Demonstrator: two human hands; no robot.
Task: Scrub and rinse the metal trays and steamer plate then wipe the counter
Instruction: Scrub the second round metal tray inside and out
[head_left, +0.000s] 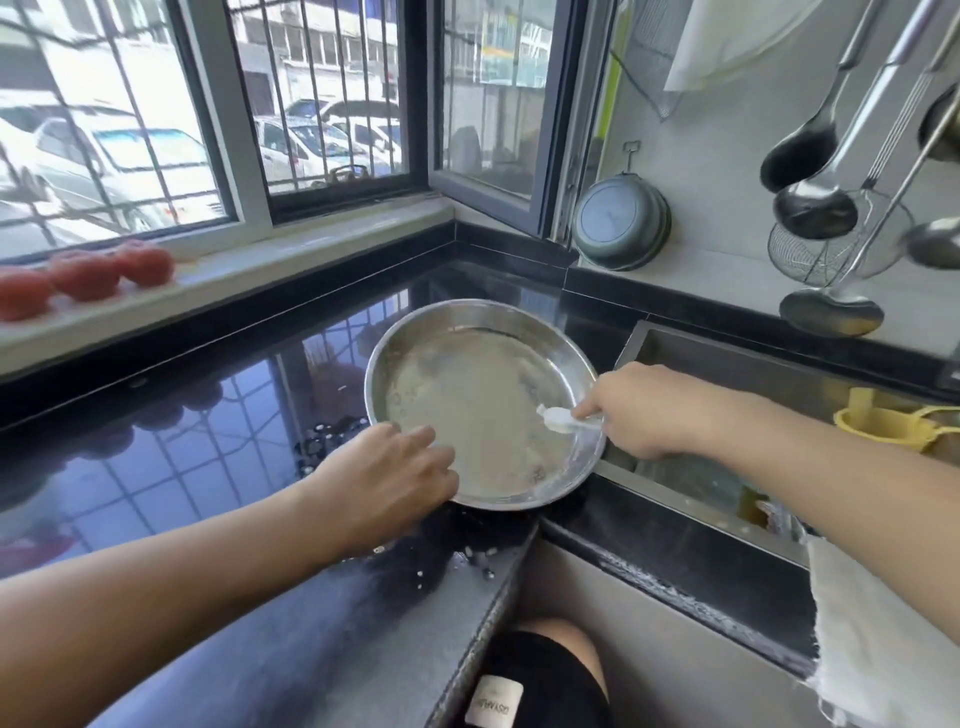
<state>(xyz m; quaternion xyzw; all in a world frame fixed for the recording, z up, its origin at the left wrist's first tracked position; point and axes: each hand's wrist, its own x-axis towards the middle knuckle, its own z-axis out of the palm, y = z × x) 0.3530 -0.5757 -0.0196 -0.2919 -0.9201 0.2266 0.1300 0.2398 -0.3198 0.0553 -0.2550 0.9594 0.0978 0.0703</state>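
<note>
While the round metal tray (483, 400) sits on the black table (208, 415) at its right-hand corner, its right rim hangs slightly over the edge of the sink (727, 374) and its near rim comes close to the table's front edge. Pale, cloudy water covers the tray's floor. The left hand (387, 478) lies on the near-left rim with its fingers spread and relaxed, the fingertips reaching just inside the tray. The right hand (649, 410) reaches in over the right rim and pinches a small white brush (563, 420), forefinger stretched along the handle, the brush head touching the tray's floor near the rim.

Left of the tray the glossy table runs wide, wet only in a patch of droplets (327, 441) by the left hand and along the front edge. Behind it a low black upstand meets the windowsill (260, 265), where red tomatoes (83, 275) sit far left. A yellow cup (883, 423) stands in the sink, a white cloth (872, 634) hangs over the sink's near edge, and ladles (815, 208) hang on the wall above.
</note>
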